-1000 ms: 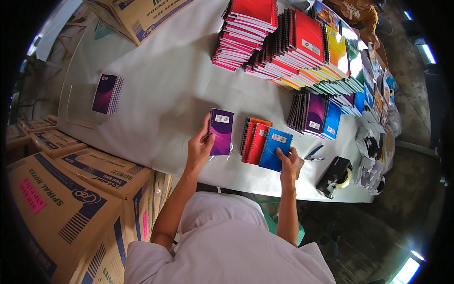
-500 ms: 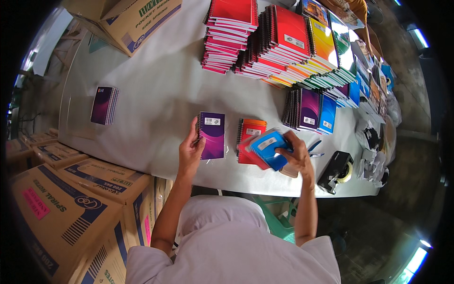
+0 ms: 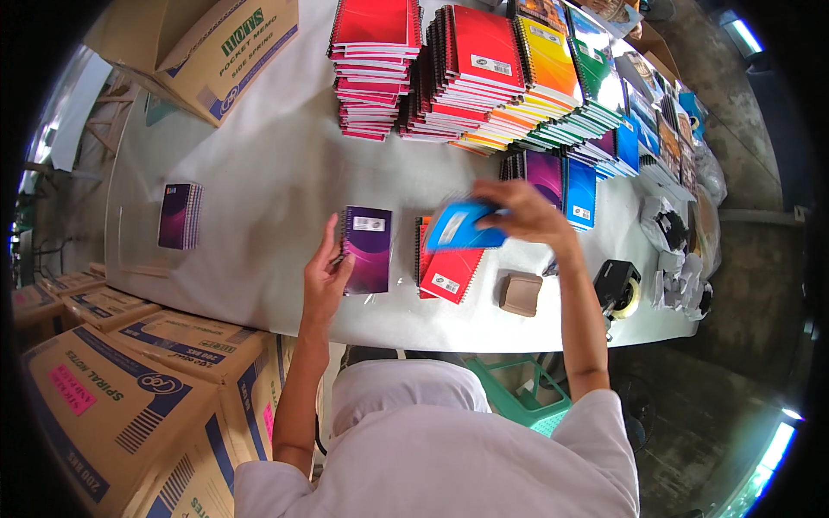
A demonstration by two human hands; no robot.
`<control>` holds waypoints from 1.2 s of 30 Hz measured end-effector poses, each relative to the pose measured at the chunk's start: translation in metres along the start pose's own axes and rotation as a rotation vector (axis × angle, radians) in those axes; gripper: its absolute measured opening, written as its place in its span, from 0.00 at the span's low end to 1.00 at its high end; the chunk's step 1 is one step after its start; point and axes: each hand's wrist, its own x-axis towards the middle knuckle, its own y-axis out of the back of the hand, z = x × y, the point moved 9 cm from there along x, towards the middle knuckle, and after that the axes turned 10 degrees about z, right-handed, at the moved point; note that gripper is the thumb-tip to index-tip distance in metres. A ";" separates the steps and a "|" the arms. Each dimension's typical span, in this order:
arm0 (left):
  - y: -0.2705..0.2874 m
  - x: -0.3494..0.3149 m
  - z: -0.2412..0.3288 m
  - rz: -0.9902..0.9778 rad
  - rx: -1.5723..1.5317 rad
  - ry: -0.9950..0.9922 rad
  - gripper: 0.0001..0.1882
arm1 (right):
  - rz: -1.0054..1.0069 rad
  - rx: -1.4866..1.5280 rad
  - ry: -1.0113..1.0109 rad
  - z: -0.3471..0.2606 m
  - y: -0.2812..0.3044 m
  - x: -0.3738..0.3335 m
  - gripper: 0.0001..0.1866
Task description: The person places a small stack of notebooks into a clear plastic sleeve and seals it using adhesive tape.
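Observation:
My left hand (image 3: 326,268) grips the spiral edge of a purple notebook (image 3: 370,263), its thumb over the near corner and its fingers along the side. Pinched in my right hand (image 3: 528,216) is a small blue notebook (image 3: 465,226), blurred and tilted above the table. Directly under it, a red spiral notebook (image 3: 451,274) lies askew over a small pile of red and orange notebooks (image 3: 425,250), partly hidden by the blue one.
Tall stacks of red notebooks (image 3: 373,73) and mixed-colour notebooks (image 3: 484,65) rise at the back. Purple notebooks (image 3: 180,216) sit far left. An open carton (image 3: 233,65) stands back left. A brown block (image 3: 521,294) and black tape dispenser (image 3: 615,285) lie right; cartons (image 3: 129,397) crowd the near left.
My right hand has lifted the blue notebook away from me. A red notebook now rests slanted on the small pile beneath. My left hand stays at the purple notebook. The whole view has shifted slightly.

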 end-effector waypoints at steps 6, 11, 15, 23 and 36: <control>-0.098 -0.001 -0.005 -0.355 -0.195 0.169 0.36 | 0.775 1.107 -0.474 0.059 0.027 -0.119 0.28; -0.135 -0.005 -0.035 -0.350 0.300 -0.213 0.36 | 0.811 1.236 -0.772 0.088 -0.059 -0.166 0.30; -0.135 -0.017 -0.043 -0.248 0.798 -0.657 0.34 | 0.696 1.454 -0.736 0.085 -0.098 -0.164 0.32; -0.108 0.009 -0.091 -0.198 0.017 0.196 0.30 | -0.238 0.310 -0.091 -0.012 -0.063 -0.059 0.21; -0.129 -0.003 -0.089 -0.237 0.214 -0.012 0.48 | 0.568 0.814 -0.799 0.127 -0.146 -0.134 0.22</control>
